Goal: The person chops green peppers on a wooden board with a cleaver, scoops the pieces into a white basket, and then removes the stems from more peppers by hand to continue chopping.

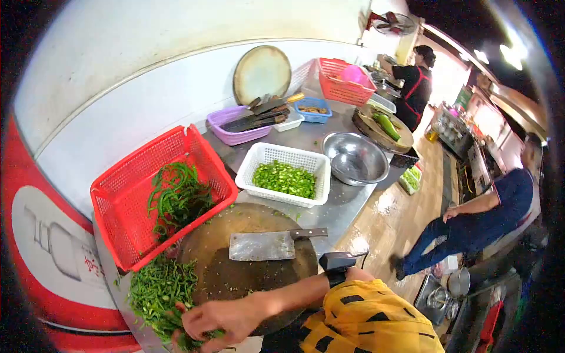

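Note:
My right hand (220,320), below a yellow sleeve with black patches, curls its fingers into a heap of cut green peppers (162,288) at the left edge of the round chopping board (220,282). Some green strips show under its fingers. Bits of fingers beside the heap may belong to my left hand, mostly hidden by the greens and the frame edge. On the board lies a cleaver (262,246), its dark handle pointing right. A red plastic basket (112,235) behind the heap holds long thin green peppers (176,197).
Sliced greens fill part of a white basket (321,170); beside it stands a steel bowl (356,159). Farther back are a purple basket (235,136) with knives, a blue basket (315,116), and another board (376,132). Two people stand to the right and behind.

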`<action>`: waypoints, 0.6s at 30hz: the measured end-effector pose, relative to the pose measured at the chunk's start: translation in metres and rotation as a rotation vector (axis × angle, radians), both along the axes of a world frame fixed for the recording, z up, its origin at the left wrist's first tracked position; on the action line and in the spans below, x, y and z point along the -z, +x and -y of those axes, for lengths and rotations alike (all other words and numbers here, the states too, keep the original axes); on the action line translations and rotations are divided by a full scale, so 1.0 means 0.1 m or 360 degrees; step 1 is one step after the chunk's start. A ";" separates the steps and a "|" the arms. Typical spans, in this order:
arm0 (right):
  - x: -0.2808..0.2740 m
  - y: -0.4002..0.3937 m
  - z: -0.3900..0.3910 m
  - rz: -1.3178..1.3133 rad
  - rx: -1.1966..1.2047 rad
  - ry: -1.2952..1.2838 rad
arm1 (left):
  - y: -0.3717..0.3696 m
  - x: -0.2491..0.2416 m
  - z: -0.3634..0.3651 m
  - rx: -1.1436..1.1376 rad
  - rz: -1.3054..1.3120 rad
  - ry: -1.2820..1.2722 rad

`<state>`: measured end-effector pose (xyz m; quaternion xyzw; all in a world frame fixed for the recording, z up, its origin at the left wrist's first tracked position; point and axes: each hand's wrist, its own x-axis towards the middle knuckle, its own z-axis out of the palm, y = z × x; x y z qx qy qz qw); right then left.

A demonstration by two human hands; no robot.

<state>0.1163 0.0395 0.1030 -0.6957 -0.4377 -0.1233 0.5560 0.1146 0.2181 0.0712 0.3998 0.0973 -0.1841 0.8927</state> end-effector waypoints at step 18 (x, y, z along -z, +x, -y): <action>-0.34 0.09 0.55 -0.1151 -0.0190 0.0392 | 0.02 -0.09 0.07 0.0228 0.0336 0.0545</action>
